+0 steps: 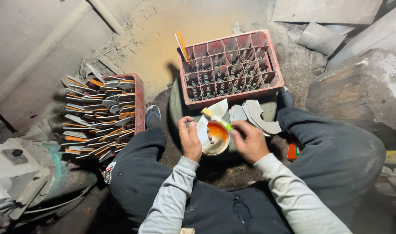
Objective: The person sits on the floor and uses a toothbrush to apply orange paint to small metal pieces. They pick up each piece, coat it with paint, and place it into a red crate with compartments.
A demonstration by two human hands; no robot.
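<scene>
Head view: left hand [190, 139] grips one pale curved blade [205, 123] over one small bowl [216, 139] of orange liquid, held low between the knees. Right hand [250, 141] pinches one yellow-green brush [217, 119] (tip at the blade). Two red crates: divided one [231, 67] ahead, another [137, 102] stacked with blades, uncountable.

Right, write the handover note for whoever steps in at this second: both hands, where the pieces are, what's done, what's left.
Left hand: steadies a curved grey metal blade over the small round bowl of orange liquid.
Right hand: holds a thin yellow-green brush at that blade.
Done, apparently: orange-edged blades stacked on the left red crate.
Left: bare grey blades by the knees. The red divided crate ahead holds one orange-tipped stick.
</scene>
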